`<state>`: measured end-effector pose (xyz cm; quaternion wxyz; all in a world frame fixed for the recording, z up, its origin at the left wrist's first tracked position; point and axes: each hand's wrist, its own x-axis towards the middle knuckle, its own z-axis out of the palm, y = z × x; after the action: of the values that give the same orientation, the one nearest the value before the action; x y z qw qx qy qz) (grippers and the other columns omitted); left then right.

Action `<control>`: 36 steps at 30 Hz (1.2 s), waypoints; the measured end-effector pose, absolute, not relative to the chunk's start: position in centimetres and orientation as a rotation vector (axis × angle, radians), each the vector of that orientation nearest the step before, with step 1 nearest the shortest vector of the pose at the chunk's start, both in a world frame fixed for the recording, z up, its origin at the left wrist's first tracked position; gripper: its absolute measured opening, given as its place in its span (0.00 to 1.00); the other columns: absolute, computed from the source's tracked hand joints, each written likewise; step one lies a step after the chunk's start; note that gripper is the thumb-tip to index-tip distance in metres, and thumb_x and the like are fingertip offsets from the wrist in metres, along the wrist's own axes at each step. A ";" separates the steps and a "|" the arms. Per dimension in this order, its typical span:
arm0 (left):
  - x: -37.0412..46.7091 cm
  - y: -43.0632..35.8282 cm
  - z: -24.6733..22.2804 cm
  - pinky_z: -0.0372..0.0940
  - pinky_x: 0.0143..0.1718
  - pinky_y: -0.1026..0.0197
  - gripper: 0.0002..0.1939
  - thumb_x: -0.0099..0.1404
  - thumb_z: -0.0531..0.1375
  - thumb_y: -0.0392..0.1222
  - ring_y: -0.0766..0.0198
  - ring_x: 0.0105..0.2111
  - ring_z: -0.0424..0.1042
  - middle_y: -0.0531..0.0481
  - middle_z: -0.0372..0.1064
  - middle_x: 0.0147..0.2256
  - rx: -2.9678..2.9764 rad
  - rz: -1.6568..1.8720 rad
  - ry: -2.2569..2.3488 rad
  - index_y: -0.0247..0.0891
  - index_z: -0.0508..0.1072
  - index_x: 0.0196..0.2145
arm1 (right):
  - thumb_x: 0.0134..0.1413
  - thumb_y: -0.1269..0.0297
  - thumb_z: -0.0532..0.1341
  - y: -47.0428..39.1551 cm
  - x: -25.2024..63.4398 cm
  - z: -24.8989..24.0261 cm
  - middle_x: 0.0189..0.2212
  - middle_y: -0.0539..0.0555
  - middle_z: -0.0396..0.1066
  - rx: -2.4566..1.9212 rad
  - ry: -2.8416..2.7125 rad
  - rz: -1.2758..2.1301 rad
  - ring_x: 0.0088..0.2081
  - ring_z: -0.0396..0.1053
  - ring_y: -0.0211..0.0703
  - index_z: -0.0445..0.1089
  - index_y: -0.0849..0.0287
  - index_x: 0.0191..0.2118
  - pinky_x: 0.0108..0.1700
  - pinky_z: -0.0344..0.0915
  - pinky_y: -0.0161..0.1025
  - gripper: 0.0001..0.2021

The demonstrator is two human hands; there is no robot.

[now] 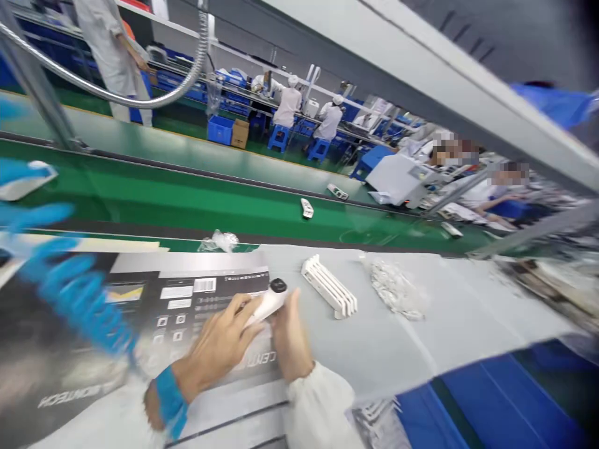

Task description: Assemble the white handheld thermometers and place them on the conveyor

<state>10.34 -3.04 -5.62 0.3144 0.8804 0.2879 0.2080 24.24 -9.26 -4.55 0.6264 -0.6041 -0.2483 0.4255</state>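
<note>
Between my hands is a white handheld plastic device (pixel 269 304) with a dark round piece at its far end. My left hand (pixel 219 340), with a blue band round the wrist, wraps its fingers over the near part from the left. From the right, my right hand (pixel 290 333) grips the same device, its fingers partly hidden behind it. Just right of my hands, a row of slim white plastic parts (pixel 330 288) lies side by side on the grey sheet (pixel 397 368). Farther right sits a clear plastic bag (pixel 397 290) of small pale pieces.
Printed dark cardboard (pixel 178 274) lies under my left hand. A coiled blue hose (pixel 79 293) hangs at left. Beyond the bench runs a green conveyor (pixel 224 199) carrying white devices (pixel 306 208). A metal beam (pixel 421 75) crosses above. Blue bins (pixel 510 393) stand lower right; people work beyond.
</note>
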 end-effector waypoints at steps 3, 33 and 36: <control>10.1 -3.9 -6.9 0.72 0.39 0.51 0.24 0.72 0.49 0.50 0.49 0.41 0.77 0.40 0.71 0.53 2.569 0.436 0.847 0.39 0.63 0.61 | 0.54 0.32 0.51 -8.1 23.0 -4.9 0.44 0.56 0.77 -1.339 -0.087 1.007 0.48 0.72 0.57 0.73 0.55 0.43 0.53 0.66 0.53 0.31; 4.1 2.5 0.1 0.66 0.32 0.61 0.23 0.62 0.62 0.49 0.57 0.34 0.75 0.49 0.77 0.39 2.002 0.131 0.778 0.44 0.69 0.54 | 0.50 0.40 0.64 -7.3 22.9 -1.7 0.48 0.57 0.75 -1.243 -0.571 1.538 0.52 0.70 0.54 0.75 0.54 0.43 0.57 0.64 0.51 0.24; 1.5 10.2 2.5 0.58 0.20 0.65 0.20 0.60 0.61 0.53 0.62 0.20 0.69 0.50 0.75 0.27 1.931 0.133 0.982 0.36 0.73 0.44 | 0.50 0.42 0.64 -5.5 27.7 -0.8 0.50 0.58 0.74 -1.547 -0.948 1.344 0.50 0.71 0.52 0.73 0.54 0.47 0.57 0.63 0.51 0.24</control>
<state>1.48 10.15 2.53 0.4667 0.7868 0.4002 0.0543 27.70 -5.55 -0.81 0.4273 -0.6193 -0.3797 0.5382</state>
